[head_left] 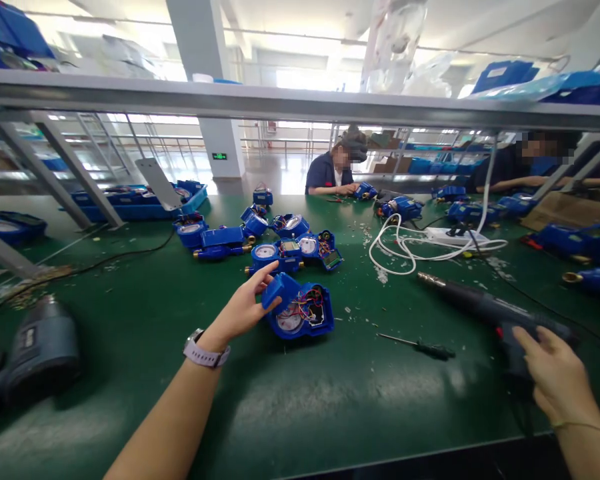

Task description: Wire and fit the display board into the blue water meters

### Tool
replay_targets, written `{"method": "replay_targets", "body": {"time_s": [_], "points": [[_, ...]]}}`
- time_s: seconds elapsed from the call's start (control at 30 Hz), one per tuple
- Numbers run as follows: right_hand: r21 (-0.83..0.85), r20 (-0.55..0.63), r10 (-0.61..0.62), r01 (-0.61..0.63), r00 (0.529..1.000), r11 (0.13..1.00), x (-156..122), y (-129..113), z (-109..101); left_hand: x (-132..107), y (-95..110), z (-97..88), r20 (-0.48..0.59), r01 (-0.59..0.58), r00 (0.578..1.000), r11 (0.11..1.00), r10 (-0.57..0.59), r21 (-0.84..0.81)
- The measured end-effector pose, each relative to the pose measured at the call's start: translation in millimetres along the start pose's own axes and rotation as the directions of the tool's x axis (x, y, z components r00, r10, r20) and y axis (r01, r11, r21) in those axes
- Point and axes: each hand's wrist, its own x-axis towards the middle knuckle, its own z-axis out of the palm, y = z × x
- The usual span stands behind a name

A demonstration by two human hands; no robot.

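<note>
Head view: left hand (245, 308) pinches the raised blue lid of an opened water meter (300, 312) mid-counter (330, 400); right hand (555, 377) curls around a heat gun (485, 310). Best to steady the housing and keep the nozzle off the wires.

Fingers (260, 283) on blue meter (300, 310)

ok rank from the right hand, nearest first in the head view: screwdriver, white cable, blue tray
1. Screwdriver: just left of the right hand, on the green mat.
2. White cable: coiled farther back, mid-table.
3. Blue tray: far left, back of the table.
</note>
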Motion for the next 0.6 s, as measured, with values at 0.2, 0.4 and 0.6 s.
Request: {"method": "replay_targets", "body": {"time_s": [0.2, 0.4, 0.6], "points": [[0.052, 0.415, -0.353, 0.366, 0.839, 0.929, -102.1, -44.0, 85.2, -42.7, -18.0, 25.3, -0.204, -0.120, 0.968, 0.985, 0.143, 0.121], [0.387, 0.633, -0.676, 0.601, 0.378, 0.699, -174.7, -73.8, 162.6, -60.5, -29.6, 43.8, -0.354, -0.193, 0.916, 0.981, 0.189, 0.024], [0.365, 0.606, -0.729, 0.702, 0.319, 0.611, -191.1, -77.9, 198.1, -63.6, -24.1, 50.0, -0.412, -0.164, 0.904, 0.983, 0.116, -0.083]]}}
